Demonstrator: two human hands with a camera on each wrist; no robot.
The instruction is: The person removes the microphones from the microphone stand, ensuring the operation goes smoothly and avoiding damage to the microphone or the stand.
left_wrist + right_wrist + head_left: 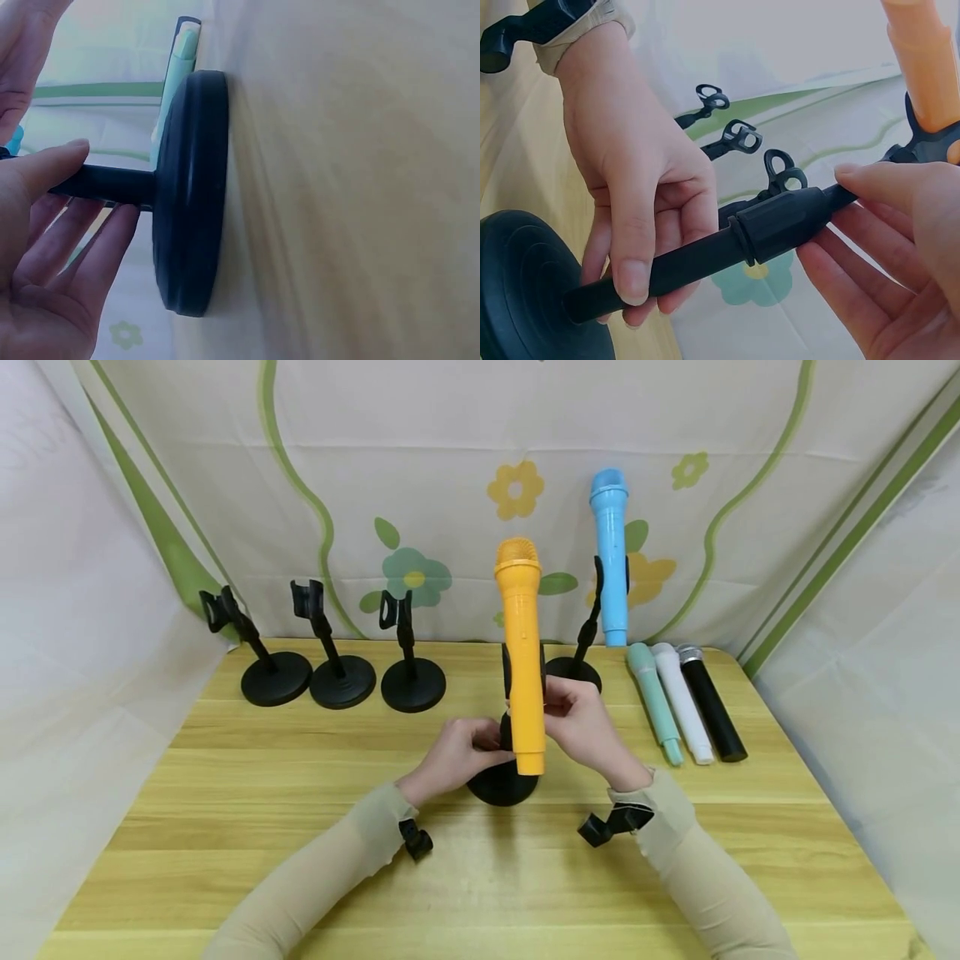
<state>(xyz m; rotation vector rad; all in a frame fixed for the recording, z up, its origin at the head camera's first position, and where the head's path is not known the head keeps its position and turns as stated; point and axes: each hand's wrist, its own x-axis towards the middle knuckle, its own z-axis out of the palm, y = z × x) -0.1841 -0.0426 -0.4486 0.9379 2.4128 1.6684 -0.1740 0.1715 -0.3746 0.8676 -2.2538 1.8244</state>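
An orange microphone [521, 652] rides upright in the clip of a black desktop microphone stand [504, 787] in the middle of the table. My left hand [457, 756] grips the lower pole just above the round base [191, 195], thumb on one side and fingers on the other. Higher up, my right hand [588, 727] pinches the thin neck of the stand under the clip, above the thick collar [784, 221]. In the head view the microphone hides most of the pole. Its orange handle [922, 67] shows at the top right of the right wrist view.
Three black stands [412, 685] with bare clips line the back left. Behind my right hand, another stand [585, 643] carries a blue microphone [611, 560]. At the right lie a mint microphone [654, 702], a white one [682, 706] and a black one [712, 706]. A patterned curtain [450, 410] backs the table.
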